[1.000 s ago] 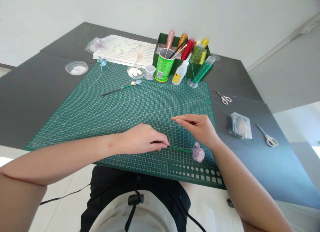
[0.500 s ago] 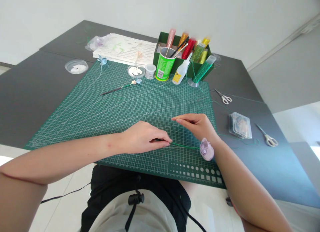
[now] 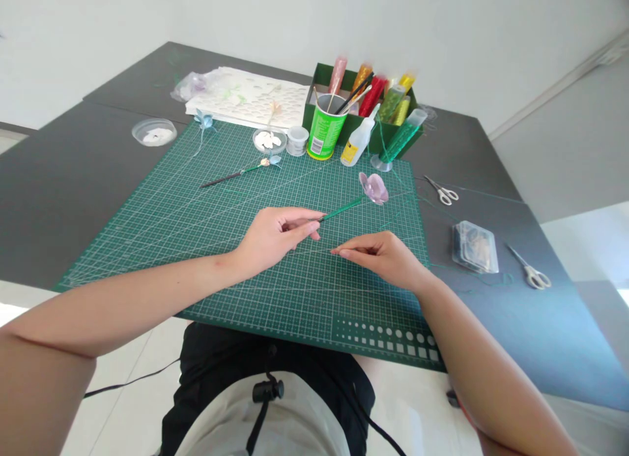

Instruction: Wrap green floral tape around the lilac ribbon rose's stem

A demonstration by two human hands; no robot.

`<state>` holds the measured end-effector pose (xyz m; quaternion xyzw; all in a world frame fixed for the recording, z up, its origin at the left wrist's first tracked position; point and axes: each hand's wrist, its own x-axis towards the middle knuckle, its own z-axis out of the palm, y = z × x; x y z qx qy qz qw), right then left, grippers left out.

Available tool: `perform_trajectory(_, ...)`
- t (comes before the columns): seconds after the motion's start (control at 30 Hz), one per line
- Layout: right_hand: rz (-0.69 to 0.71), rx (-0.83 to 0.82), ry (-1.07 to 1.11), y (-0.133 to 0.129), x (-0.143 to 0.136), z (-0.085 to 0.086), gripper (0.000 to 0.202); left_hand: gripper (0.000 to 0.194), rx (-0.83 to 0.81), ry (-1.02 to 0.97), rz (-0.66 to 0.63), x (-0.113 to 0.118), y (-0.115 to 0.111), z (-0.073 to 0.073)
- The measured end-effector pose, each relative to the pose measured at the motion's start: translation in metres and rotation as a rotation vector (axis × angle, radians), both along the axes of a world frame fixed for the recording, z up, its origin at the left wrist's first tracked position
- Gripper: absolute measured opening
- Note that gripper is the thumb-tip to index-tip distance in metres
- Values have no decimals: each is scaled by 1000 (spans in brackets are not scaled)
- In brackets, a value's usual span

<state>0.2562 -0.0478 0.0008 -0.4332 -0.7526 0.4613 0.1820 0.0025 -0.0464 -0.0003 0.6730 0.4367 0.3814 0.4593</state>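
Observation:
My left hand point(image 3: 282, 236) is closed on the lower end of a green-wrapped stem point(image 3: 344, 209), which slants up to the right. At the stem's far end is a purple flower point(image 3: 374, 189) with rounded petals, tilted over the green cutting mat point(image 3: 206, 230). Just right of my left hand and a little nearer to me, my right hand point(image 3: 381, 256) has its thumb and fingertips pinched together. Whatever those fingertips hold, if anything, is too small to make out. The two hands are apart.
Behind stand a green tin point(image 3: 325, 132) of brushes, a glue bottle point(image 3: 358, 140) and a green box point(image 3: 316, 76) of coloured rolls. A stem with small flowers point(image 3: 246, 171) lies on the mat. At right are scissors point(image 3: 535, 278) and a clear plastic case point(image 3: 474, 247).
My left hand has moved up and away from me, and the flower has swung from beside my right wrist to beyond both hands. My right hand has shifted slightly left and nearer to me.

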Motion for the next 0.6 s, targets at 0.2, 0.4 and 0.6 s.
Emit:
perform_trajectory(0.2, -412, 112, 74, 11, 5, -15, 29, 32, -92, -112, 35, -3, 13, -4)
perform_trajectory(0.4, -737, 513, 2, 15, 14, -19, 28, 31, -217, -163, -47, 0, 13, -8)
perform_trajectory(0.6, -219, 276, 45, -6, -13, -20, 29, 32, -237, -162, -97, 3, 8, -10)
